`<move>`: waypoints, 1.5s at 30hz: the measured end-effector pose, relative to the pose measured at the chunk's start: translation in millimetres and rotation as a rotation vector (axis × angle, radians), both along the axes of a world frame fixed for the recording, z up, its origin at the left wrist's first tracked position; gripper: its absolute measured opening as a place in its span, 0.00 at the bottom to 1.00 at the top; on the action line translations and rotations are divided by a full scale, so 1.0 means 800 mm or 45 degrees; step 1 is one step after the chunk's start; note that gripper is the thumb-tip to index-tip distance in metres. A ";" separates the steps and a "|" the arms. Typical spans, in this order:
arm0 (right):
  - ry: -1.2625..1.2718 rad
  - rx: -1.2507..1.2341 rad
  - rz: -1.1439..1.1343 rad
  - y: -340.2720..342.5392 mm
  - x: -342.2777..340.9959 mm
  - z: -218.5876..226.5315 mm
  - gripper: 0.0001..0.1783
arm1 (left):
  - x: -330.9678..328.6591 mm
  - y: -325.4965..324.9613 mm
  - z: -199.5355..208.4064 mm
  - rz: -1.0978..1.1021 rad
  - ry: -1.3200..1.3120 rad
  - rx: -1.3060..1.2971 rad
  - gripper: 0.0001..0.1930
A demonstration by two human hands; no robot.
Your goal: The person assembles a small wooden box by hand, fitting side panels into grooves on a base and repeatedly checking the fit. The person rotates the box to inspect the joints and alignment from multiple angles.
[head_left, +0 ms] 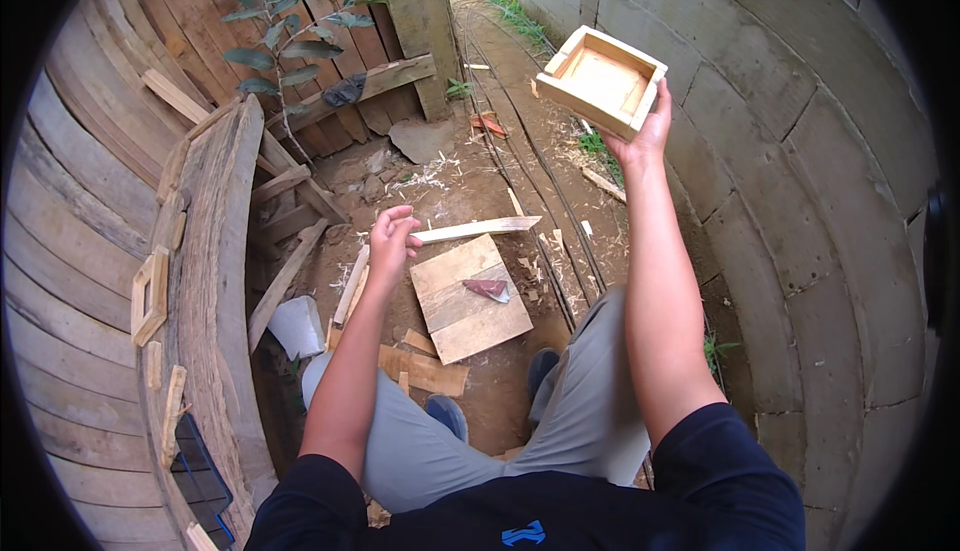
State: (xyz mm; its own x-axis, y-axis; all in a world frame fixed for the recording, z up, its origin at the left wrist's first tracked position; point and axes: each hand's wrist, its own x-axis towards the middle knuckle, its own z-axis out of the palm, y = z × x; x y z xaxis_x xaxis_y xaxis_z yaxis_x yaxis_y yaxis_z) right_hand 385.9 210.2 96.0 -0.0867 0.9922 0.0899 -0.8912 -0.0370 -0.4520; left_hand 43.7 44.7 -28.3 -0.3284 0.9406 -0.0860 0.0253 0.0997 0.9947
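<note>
My right hand point(643, 133) holds up a small shallow wooden box point(603, 79) on the right, its thumb along the side and the rest of the grip partly hidden under it. The pale box has raised walls and a recessed bottom. Nearer the middle, my left hand point(393, 235) is raised with loosely curled, parted fingers and nothing seen in them. Just past its fingertips appears a pale wood strip point(480, 229). Below that lies a square board of joined planks point(470, 326), and a folded, dark reddish piece point(486, 290) that looks like sandpaper rests on it.
A rough wooden bench point(215, 281) along the left carries a small wooden frame point(150, 296), offcuts and a dark panel point(200, 481). Dark cables point(530, 166) run over the dirt, among shavings. A block wall point(770, 151) stands right; a leafy sapling point(285, 46) grows by the plank fence.
</note>
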 end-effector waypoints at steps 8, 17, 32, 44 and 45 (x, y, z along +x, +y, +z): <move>-0.158 -0.260 0.137 0.007 -0.022 -0.017 0.40 | -0.002 -0.001 0.001 -0.004 0.001 -0.004 0.15; -0.322 -0.434 0.116 0.035 -0.010 -0.047 0.33 | 0.000 0.001 -0.001 -0.005 0.018 0.008 0.16; -0.520 -0.895 0.194 0.052 -0.019 -0.092 0.22 | -0.001 0.003 0.001 -0.017 0.006 0.001 0.16; -0.239 0.217 -0.173 0.025 -0.002 -0.004 0.34 | -0.002 -0.001 0.003 -0.005 0.008 -0.005 0.15; -0.249 0.244 -0.210 0.027 0.003 -0.007 0.33 | -0.001 -0.002 0.003 -0.007 0.010 -0.006 0.15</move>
